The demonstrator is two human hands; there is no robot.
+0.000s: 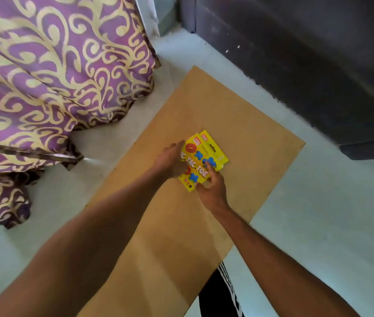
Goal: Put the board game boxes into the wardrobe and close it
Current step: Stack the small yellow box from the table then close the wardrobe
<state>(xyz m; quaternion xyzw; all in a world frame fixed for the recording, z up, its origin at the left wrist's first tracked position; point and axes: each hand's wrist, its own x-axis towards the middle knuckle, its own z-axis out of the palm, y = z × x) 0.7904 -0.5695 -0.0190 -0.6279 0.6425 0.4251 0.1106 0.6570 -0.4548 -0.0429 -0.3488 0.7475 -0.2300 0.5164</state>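
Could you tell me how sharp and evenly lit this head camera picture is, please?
Head view: soft daylight with faint shadows; the yellow Tic Tac Toe game boxes read sharply on the brown board; the left hand and right hand look slightly motion-blurred; wide-angle stretch enlarges the forearms; the dark furniture loses detail.

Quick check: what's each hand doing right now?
Left hand: closed on the left edge of the yellow Tic Tac Toe boxes.
Right hand: gripping the same boxes at their near right edge.
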